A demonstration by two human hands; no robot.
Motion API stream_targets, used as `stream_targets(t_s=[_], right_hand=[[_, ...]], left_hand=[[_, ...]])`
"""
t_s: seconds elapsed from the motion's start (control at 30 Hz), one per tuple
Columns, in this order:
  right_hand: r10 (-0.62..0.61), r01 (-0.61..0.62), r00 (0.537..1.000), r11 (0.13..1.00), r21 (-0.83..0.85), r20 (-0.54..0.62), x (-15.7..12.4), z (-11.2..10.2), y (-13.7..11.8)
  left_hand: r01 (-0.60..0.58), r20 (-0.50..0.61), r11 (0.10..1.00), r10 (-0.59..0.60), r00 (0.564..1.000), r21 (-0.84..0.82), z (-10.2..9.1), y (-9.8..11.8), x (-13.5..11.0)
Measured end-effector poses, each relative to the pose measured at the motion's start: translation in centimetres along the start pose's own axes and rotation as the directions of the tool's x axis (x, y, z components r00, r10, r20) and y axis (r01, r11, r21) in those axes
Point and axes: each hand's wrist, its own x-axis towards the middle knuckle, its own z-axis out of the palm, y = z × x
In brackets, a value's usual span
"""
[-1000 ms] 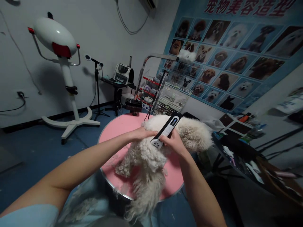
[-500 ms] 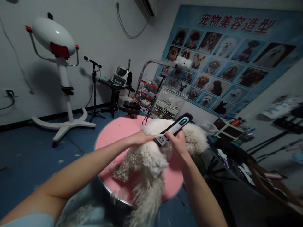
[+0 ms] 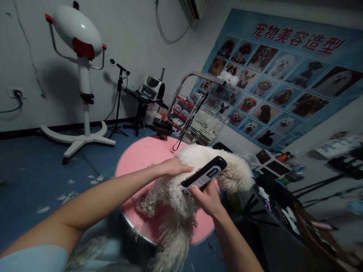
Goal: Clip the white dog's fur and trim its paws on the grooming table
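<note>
A fluffy cream-white dog (image 3: 195, 153) stands on a round pink grooming table (image 3: 136, 155), its head end to the right and its long-haired tail hanging over the near edge. My right hand (image 3: 208, 196) is closed around a black and silver hair clipper (image 3: 205, 172) with a lit blue display. The clipper's front end lies low against the dog's rump; its blade is hidden. On the dog's back, left of the clipper, my left hand (image 3: 174, 167) lies with its thumb stretched out. Its other fingers are partly hidden.
A metal grooming arm (image 3: 181, 85) with a dark loop strap rises from the table's far edge. A white stand dryer (image 3: 78, 32) is at the left. Grooming tools lie on a dark table (image 3: 279, 200) at the right. Loose fur (image 3: 66, 196) litters the floor.
The clipper has moved down and back over the rump and rolled. My left hand stays on the dog's back. The whole view has shifted slightly.
</note>
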Motion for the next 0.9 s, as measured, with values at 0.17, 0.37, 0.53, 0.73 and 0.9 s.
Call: stream_targets(t_s=[0.17, 0.37, 0.53, 0.73, 0.9], right_hand=[[-0.138, 0.154, 0.973, 0.985, 0.075, -0.187, 0.6, -2.1, -0.5], [0.056, -0.090, 0.896, 0.994, -0.057, -0.441, 4.7, -1.8, 0.5], [0.027, -0.064, 0.959, 0.990, -0.125, -0.281, 3.1, 0.6, 0.5], [-0.022, 0.015, 0.997, 0.995, -0.094, -0.071, -0.2, 0.5, -0.7], [-0.134, 0.073, 0.893, 0.985, -0.157, -0.430, 1.9, -1.4, -0.9]], left_hand=[[0.008, 0.058, 1.000, -0.009, 0.998, 0.020, -0.4, 1.1, -0.4], [0.054, 0.139, 0.998, -0.048, 0.989, -0.042, -0.5, 1.3, -0.6], [0.060, 0.101, 0.998, -0.056, 0.993, -0.032, -0.3, 1.0, -0.4], [0.013, 0.126, 0.999, -0.008, 0.992, -0.039, -0.4, 1.0, -0.5], [0.035, 0.086, 0.997, -0.029, 0.996, -0.070, -0.2, 1.0, -0.3]])
